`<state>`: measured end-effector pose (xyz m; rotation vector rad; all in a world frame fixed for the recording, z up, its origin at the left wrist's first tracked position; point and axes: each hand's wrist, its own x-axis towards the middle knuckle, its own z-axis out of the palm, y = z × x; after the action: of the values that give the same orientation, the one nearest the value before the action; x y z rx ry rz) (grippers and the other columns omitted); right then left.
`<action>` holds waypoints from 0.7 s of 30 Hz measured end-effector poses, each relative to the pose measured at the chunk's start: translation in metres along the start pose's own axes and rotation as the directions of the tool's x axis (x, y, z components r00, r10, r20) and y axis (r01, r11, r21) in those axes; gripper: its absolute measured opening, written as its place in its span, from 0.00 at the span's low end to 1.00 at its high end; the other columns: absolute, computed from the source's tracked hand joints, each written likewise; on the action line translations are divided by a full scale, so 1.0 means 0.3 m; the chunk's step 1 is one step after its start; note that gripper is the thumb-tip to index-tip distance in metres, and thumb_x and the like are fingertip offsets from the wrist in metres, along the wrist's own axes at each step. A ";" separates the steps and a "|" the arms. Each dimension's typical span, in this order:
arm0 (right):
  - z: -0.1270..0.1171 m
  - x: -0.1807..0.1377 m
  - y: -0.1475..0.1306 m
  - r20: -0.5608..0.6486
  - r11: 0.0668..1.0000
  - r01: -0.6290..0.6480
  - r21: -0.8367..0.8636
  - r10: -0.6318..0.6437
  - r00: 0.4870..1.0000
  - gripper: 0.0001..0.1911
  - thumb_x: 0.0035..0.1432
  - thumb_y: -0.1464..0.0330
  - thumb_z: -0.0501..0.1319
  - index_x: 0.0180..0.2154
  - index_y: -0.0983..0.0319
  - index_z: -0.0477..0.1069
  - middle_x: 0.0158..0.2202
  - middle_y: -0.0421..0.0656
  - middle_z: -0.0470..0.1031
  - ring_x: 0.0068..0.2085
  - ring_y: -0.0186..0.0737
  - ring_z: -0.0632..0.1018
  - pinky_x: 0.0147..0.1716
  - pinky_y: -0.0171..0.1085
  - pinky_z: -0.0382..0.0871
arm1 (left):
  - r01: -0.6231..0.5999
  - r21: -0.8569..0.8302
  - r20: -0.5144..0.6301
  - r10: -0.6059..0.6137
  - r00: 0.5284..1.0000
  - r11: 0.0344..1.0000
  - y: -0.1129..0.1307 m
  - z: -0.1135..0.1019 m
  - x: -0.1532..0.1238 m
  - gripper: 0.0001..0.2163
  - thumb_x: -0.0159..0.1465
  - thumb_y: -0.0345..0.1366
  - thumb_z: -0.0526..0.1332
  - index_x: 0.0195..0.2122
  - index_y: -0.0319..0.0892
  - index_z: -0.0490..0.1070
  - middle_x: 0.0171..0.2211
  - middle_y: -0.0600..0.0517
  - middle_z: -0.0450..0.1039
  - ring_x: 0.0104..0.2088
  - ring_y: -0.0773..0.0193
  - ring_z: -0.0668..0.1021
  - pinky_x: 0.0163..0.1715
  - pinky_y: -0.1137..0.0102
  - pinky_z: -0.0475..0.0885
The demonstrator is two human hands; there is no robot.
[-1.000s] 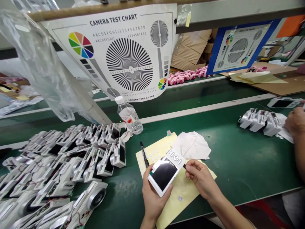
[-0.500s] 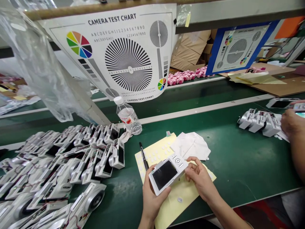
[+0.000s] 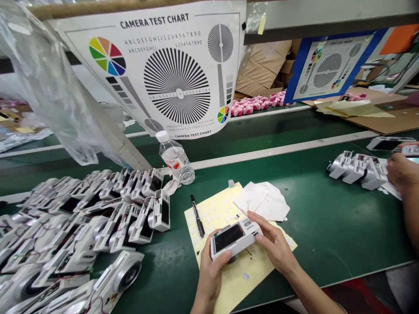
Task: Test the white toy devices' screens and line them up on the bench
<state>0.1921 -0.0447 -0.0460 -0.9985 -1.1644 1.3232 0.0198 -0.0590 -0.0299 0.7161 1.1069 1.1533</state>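
Note:
A white digital camera (image 3: 233,239) is held low over the yellow sheet (image 3: 240,285), its dark screen tilted up toward me. My left hand (image 3: 211,272) is closed round its left end, thumb on the lower edge. At the other end my right hand (image 3: 275,244) touches it, the index finger along the top corner and the thumb at the side face. A thin wire hangs beneath the camera. On the sheet lie a black pen (image 3: 197,216), several small pale pieces and one loose clear piece (image 3: 246,275). A crumpled white cloth or paper (image 3: 262,201) lies just behind.
Rows of white cameras (image 3: 131,226) with exposed wires fill the left side. A water bottle (image 3: 176,159) stands before the hanging camera test chart (image 3: 178,83). At right, a co-worker's hand (image 3: 404,170) is beside more cameras (image 3: 358,169) on the green table (image 3: 322,218).
The camera has tipped so its side face shows and its screen lies flatter. My right fingers have moved from beside its edge onto its right end.

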 end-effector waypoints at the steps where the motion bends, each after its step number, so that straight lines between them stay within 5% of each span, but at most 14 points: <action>1: 0.004 0.001 0.007 -0.017 1.000 -0.004 0.009 0.005 1.000 0.19 0.52 0.63 0.60 0.48 0.52 0.69 0.57 0.43 0.61 0.60 0.45 0.58 0.55 0.43 0.58 | 0.001 -0.002 -0.003 -0.001 1.000 1.000 0.001 0.001 0.000 0.27 0.44 0.43 0.68 0.44 0.40 0.63 0.42 0.46 0.72 0.44 0.52 0.73 0.38 0.70 0.68; 8: 0.042 0.001 0.044 -0.225 0.989 -0.054 0.138 0.084 0.971 0.19 0.46 0.71 0.56 0.42 0.58 0.74 0.54 0.44 0.64 0.57 0.47 0.61 0.57 0.46 0.53 | -0.046 0.027 -0.060 0.048 0.997 0.999 -0.014 0.026 -0.007 0.28 0.43 0.43 0.68 0.44 0.40 0.64 0.41 0.46 0.72 0.42 0.54 0.73 0.40 0.69 0.68; 12: 0.040 0.010 0.032 -0.261 0.982 -0.074 0.175 0.119 0.958 0.18 0.44 0.72 0.55 0.38 0.58 0.75 0.51 0.44 0.64 0.54 0.47 0.64 0.53 0.43 0.58 | -0.037 0.007 -0.080 0.037 0.996 0.999 -0.018 0.049 -0.016 0.29 0.43 0.43 0.68 0.45 0.40 0.62 0.42 0.46 0.72 0.42 0.55 0.74 0.40 0.69 0.68; 16: 0.016 0.009 -0.004 -0.114 0.982 -0.069 0.173 0.090 0.989 0.19 0.44 0.66 0.59 0.41 0.58 0.73 0.54 0.45 0.61 0.56 0.49 0.62 0.53 0.43 0.57 | -0.082 0.044 -0.037 0.083 0.996 0.996 -0.012 0.048 -0.024 0.29 0.44 0.44 0.67 0.46 0.41 0.61 0.42 0.46 0.71 0.43 0.53 0.74 0.41 0.67 0.69; 21: -0.013 -0.013 -0.061 0.094 0.981 -0.053 0.186 0.036 0.995 0.30 0.49 0.50 0.54 0.53 0.55 0.59 0.53 0.46 0.63 0.49 0.48 0.68 0.47 0.42 0.62 | -0.421 0.401 0.179 0.381 0.907 0.813 0.005 0.000 -0.023 0.32 0.43 0.40 0.68 0.49 0.44 0.59 0.47 0.46 0.68 0.46 0.51 0.72 0.44 0.64 0.69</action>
<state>0.1997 -0.0489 -0.0289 -0.8385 -1.0659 1.4974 0.0192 -0.0652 -0.0265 1.3944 1.1800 1.2208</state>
